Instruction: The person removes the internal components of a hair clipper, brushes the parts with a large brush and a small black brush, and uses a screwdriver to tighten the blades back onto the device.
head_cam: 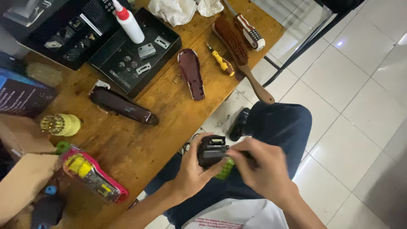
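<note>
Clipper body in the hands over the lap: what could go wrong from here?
1. The clipper body is held by the left hand and right hand over the lap, off the table; any part that slips would likely drop to the tiled floor.
2. The small screws lie loose beside the cover; a nudge might scatter them.
3. The brush handle overhangs the table edge and could get knocked off.

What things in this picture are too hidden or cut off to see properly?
- Black clipper body, head view: left hand and right hand wrap it, hiding most of it.
- Green thing under it: mostly covered by both hands.
- Right hand's tool: blurred, unclear.
- Blue box: cut off by the left edge.
- Small screws on the wooden table: too tiny to count.
</note>
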